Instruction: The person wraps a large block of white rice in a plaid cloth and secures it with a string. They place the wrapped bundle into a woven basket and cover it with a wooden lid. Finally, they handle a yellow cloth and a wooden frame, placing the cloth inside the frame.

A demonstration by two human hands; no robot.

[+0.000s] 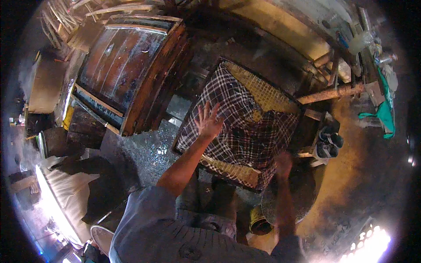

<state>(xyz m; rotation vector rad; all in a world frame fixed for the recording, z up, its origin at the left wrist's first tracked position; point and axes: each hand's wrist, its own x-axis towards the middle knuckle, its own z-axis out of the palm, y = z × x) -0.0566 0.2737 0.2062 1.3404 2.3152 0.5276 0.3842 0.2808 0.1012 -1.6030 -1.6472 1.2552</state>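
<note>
A dark wooden-framed tray (228, 179) lies tilted in front of me, with a yellowish gridded surface (267, 94) showing at its far side and near edge. Over much of it is spread a rumpled brown-and-white plaid cloth (237, 131). My left hand (209, 123) rests on the cloth's left part, fingers spread wide. At the tray's right near edge is my right hand (283, 163), drawn into a compact, closed shape beside the cloth. Blur and shadow hide its fingertips and whatever they may hold.
A large, worn wooden chest (123, 61) stands at the far left. Right of the tray are a small wooden stand with dark shoes (329, 142) and a wooden beam (333, 93). A yellow bucket (259, 221) and a round dark surface (302, 197) are near my right forearm.
</note>
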